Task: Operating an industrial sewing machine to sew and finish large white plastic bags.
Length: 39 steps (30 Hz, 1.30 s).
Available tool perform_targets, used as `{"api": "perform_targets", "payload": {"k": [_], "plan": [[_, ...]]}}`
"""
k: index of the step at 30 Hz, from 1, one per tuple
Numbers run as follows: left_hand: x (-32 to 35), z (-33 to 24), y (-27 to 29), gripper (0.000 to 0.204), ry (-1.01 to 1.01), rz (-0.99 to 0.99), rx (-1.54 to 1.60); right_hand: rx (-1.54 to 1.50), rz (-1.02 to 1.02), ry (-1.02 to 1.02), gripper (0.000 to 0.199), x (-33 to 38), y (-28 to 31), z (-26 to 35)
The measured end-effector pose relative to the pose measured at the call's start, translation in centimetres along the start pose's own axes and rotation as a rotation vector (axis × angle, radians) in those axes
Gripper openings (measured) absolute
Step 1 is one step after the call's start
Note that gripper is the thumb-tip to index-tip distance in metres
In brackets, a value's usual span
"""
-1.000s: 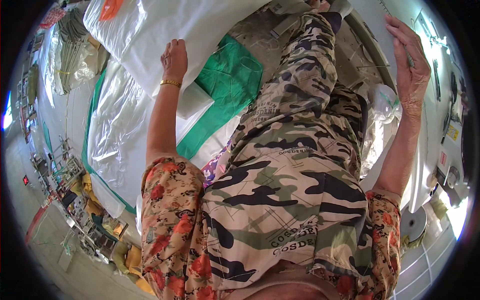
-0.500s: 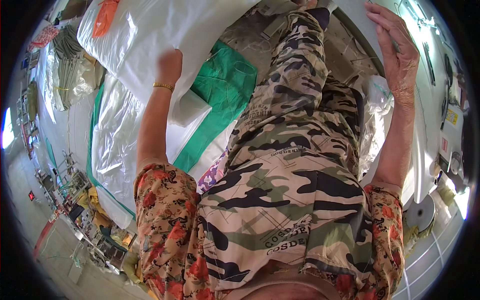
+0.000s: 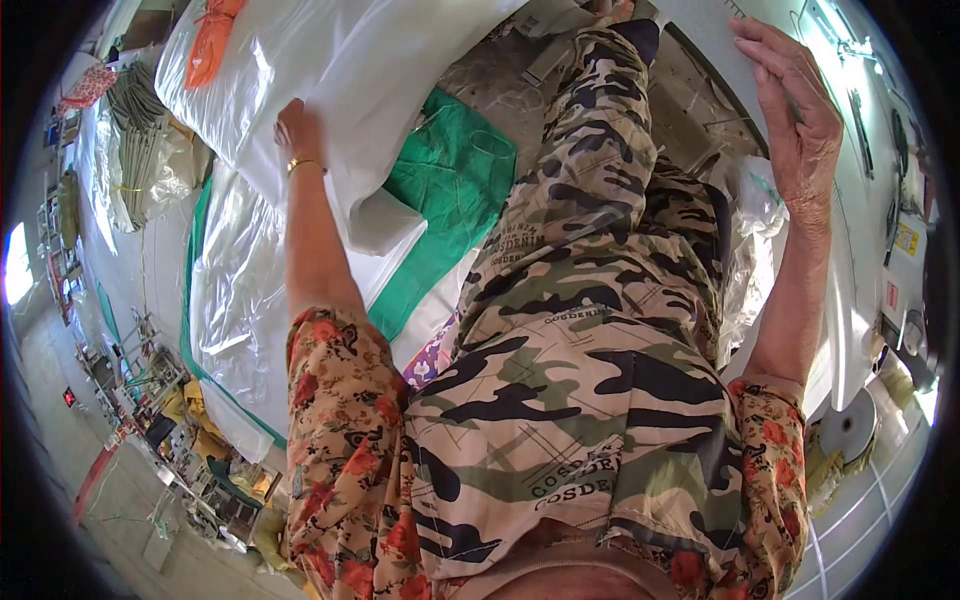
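My left hand (image 3: 299,132) is over a large sheet of glossy white plastic (image 3: 345,90) at the upper left. Its fingers look curled and partly smeared, so whether they grip the sheet I cannot tell. My right hand (image 3: 800,125) rests at the edge of a white work table (image 3: 860,260) on the right. Its fingers are stretched forward, and nothing shows in them. Below the plastic, green sheet material (image 3: 455,165) sticks out beside my legs, which are in camouflage-print cloth (image 3: 560,300). An orange strip (image 3: 210,45) lies tied on the white plastic.
Crumpled clear plastic (image 3: 750,255) hangs between my legs and the right table. Folded grey-green cloth (image 3: 140,135) lies in a bundle at the far left. A grey reel (image 3: 848,425) stands at the lower right. Cluttered shelves and goods (image 3: 205,450) line the left.
My left hand has moved left across the white plastic. The sheet's lower edge and the green material have shifted slightly. My right hand stays nearly in place.
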<state>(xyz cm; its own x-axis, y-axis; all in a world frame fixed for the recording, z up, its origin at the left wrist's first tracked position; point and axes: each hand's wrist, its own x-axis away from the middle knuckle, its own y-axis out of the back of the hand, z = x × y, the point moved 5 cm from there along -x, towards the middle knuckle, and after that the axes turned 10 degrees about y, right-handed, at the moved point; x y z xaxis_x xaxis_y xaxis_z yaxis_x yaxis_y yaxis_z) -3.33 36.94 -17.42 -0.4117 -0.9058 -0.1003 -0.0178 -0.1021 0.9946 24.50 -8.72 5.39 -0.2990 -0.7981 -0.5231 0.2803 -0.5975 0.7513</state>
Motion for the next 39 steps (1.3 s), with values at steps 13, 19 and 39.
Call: {"api": "perform_targets", "payload": {"k": [13, 19, 39], "plan": [[8.3, -1.5, 2.6, 0.046, -0.274, 0.032, 0.144, -0.004, -0.017, 0.044, 0.024, 0.3, 0.4, 0.1], [7.9, -0.6, 2.5, 0.021, -0.198, 0.035, 0.234, -0.019, -0.070, 0.004, 0.018, 0.0, 0.3, 1.0], [10.2, -0.9, 13.1, 0.021, -0.191, -0.131, 0.356, 0.109, -0.136, 0.093, 0.022, 1.1, -1.2, -0.6]]}}
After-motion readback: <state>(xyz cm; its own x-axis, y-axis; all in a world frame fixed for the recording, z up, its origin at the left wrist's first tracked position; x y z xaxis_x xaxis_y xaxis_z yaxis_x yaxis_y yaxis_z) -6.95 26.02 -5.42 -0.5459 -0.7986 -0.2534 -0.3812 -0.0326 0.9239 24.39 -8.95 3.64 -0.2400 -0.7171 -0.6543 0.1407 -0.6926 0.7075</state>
